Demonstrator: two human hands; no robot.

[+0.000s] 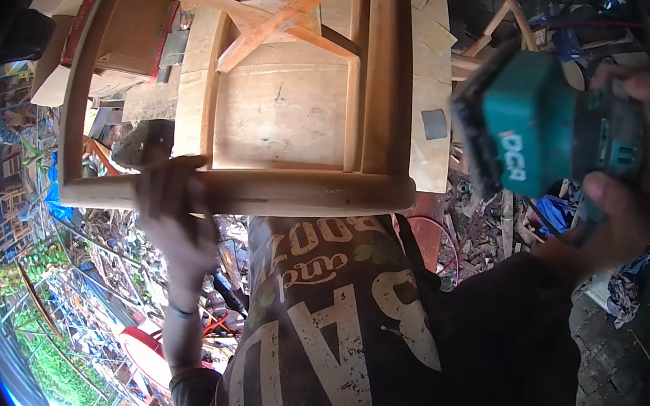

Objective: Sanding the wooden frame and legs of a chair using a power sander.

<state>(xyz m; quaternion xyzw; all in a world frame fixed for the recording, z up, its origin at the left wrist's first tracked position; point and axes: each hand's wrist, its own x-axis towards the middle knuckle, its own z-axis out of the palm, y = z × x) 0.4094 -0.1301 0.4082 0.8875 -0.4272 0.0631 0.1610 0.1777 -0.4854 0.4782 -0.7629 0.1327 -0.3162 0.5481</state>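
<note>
An unfinished wooden chair frame [302, 192] lies on a plywood workbench [287, 116], its legs and cross braces pointing away from me. My left hand [169, 199] grips the near round rail of the frame from the left. My right hand [634, 162] holds a teal electric sander [532, 123] up in the air to the right of the chair, clear of the wood, with its dark sanding pad facing left toward the frame.
A reddish wooden box [130, 29] sits at the bench's far left. Wood offcuts and scraps [494, 225] litter the ground on the right. Cloth rags [626, 284] lie lower right. Stacked furniture and greenery [22, 196] show at the left.
</note>
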